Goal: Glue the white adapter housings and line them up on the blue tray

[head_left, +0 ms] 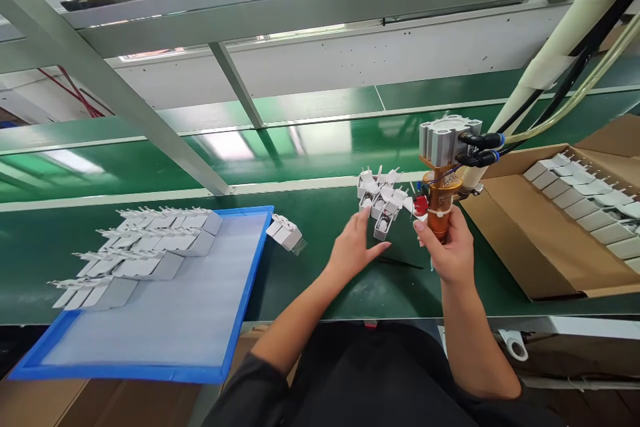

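My right hand (451, 250) is wrapped round the orange body of a pneumatic hand tool (443, 177) with a grey ribbed block on top and hoses running up to the right. My left hand (356, 245) hovers with fingers stretched out just below a small heap of white plug adapters (383, 199) on the green belt. It holds nothing. One more white plug adapter (285, 233) lies alone to the left, beside the tray.
A blue tray (250, 280) with a foam sheet carries rows of white adapters (145, 250) at the left. A cardboard box (525, 247) at the right holds rows of adapters (585, 203). A grey metal frame (125, 100) crosses above the green conveyor (310, 273).
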### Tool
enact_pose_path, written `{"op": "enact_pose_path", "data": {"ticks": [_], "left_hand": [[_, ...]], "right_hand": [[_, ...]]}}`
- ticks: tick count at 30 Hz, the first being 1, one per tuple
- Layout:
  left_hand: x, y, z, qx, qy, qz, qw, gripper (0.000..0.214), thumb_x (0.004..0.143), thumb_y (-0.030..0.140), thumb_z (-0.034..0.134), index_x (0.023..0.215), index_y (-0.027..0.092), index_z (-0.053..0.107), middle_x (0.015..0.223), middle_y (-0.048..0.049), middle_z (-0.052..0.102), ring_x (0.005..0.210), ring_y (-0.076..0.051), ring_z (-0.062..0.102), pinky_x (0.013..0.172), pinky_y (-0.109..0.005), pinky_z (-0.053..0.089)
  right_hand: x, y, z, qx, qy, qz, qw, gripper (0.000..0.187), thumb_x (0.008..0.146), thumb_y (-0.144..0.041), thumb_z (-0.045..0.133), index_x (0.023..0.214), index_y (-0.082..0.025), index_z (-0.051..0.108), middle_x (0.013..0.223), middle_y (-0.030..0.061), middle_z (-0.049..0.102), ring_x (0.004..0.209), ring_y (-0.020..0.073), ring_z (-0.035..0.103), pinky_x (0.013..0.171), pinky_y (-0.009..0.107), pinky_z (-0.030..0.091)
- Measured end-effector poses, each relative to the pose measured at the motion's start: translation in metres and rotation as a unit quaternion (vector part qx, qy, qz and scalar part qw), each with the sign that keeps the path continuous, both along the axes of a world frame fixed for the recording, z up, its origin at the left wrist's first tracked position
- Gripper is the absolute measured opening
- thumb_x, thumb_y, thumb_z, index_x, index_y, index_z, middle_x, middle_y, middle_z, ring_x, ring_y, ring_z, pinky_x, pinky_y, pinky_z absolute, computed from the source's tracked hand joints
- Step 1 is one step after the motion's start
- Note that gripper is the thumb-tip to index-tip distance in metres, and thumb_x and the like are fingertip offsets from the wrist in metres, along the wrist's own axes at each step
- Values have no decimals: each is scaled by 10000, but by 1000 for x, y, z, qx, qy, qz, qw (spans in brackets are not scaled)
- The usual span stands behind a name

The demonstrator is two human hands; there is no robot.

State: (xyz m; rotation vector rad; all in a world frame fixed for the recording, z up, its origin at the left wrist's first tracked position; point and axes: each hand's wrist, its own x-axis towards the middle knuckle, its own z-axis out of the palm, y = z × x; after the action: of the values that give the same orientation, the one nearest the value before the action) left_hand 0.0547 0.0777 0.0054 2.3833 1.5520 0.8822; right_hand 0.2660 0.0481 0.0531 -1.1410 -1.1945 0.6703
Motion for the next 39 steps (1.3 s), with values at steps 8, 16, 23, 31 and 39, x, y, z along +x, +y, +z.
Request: {"op": "enact_pose_path", "data": {"ticks": [8,16,23,31,39], "left_hand": [[30,23,11,-175,-57,-27,983,737,877,198,691,1515,243,325,1281,-122,699,1055,-291,736,905,-401,585],[-67,-44,6,-167,-97,11,981,622,875,241,688,1424,266,394,1204,-70,744,1098,-234,728,882,-383,631],[-61,-58,-9,43,75,-90,992,382,982,229,574,1359,288,578,1624,-168,324,1386,-342,520,1022,-455,557],[-62,-59,-23,-88,-142,6,986,394,907,301,677,1260,214,525,1575,-193,399,1291,-278,606,888,-345,603],[-52,-54,-12,-178,-68,50,981,294,873,393,708,1084,201,639,951,-44,678,899,-232,674,794,-351,562]], "right_hand": [[6,-5,-1,1,2,-11,1000,316,804,-416,771,972,-214,596,708,-37,553,565,113,494,506,253,448],[2,-6,-1,-3,16,9,1000,315,817,-407,762,1018,-222,605,701,-34,549,559,109,472,476,247,407],[-4,-6,3,3,11,9,1000,276,818,-399,756,956,-217,600,671,-41,517,548,104,465,471,248,383],[-10,-4,6,7,25,33,999,317,820,-432,749,980,-232,562,734,-14,555,566,125,494,486,279,423],[-61,4,26,28,72,149,986,348,848,-448,712,1044,-258,497,795,-29,615,514,95,479,483,263,420]]}}
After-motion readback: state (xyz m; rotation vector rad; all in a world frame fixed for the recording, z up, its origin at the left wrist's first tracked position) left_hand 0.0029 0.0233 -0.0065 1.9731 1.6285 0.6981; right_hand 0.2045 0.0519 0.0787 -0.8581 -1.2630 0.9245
